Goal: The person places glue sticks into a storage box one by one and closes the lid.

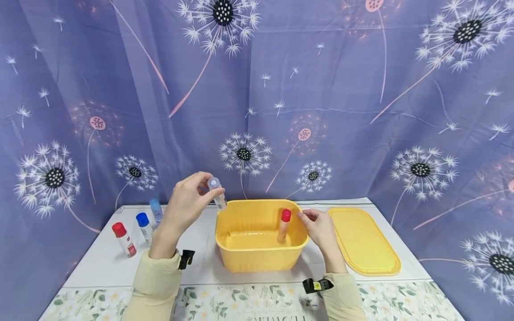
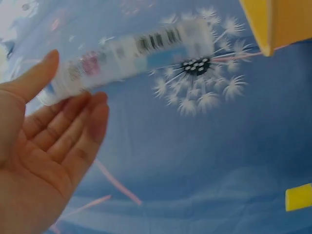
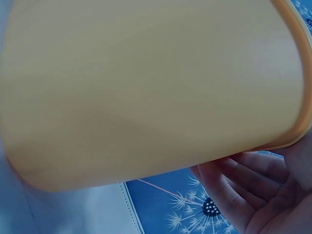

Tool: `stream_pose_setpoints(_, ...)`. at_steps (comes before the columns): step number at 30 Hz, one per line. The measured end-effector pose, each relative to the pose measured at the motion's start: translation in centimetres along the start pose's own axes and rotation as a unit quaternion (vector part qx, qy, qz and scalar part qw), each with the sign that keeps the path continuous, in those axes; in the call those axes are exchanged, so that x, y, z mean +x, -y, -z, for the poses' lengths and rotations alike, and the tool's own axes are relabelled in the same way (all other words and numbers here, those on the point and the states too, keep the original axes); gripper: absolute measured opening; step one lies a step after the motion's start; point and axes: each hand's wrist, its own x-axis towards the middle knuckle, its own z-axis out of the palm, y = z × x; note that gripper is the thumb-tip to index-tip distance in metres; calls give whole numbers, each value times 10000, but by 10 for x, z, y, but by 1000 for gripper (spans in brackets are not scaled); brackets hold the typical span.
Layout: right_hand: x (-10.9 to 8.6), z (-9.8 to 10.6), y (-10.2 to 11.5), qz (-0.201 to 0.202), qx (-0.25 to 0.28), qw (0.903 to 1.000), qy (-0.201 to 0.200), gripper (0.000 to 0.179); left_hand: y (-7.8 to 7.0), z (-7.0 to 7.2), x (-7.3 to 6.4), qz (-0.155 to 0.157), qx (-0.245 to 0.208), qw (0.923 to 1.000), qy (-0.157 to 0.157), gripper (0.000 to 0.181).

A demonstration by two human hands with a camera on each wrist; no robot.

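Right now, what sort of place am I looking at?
Probably a makeshift indoor work booth: dandelion-print curtains hang behind and beside a white tabletop, with a floral cloth along its near edge.

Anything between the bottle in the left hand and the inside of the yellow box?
At most the yellow box's own rim, by its far left corner, next to the bottle. Nothing else visible; the red-capped bottle inside is toward the right end.
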Motion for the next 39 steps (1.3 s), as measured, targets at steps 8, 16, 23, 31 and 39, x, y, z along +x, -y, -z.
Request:
stream_pose_setpoints(8, 2, 0, -4, 37, -62, 10000, -47, 21, 3, -26, 27, -51, -428, 9972, 610, 29)
stream_pose_setpoints(16, 2, -1, -3, 26, -58, 10000, -53, 21, 4, -52, 51, 131, -456, 9896, 1355, 30)
stream_pose_setpoints(23, 3, 1, -2, 32, -114, 9999, -23, 21, 0, -70, 69, 177, -418, 9777, 2051, 24)
stream_pose_setpoints(31, 3, 0, -1, 18, -102, 9999, -20, 21, -4, -94, 80, 101, -157, 9589, 2831, 26)
stream_pose_setpoints(39, 2, 0, -1, 35, -93, 10000, 7, 20, -8, -116, 80, 9, 388, 9354, 3513, 22)
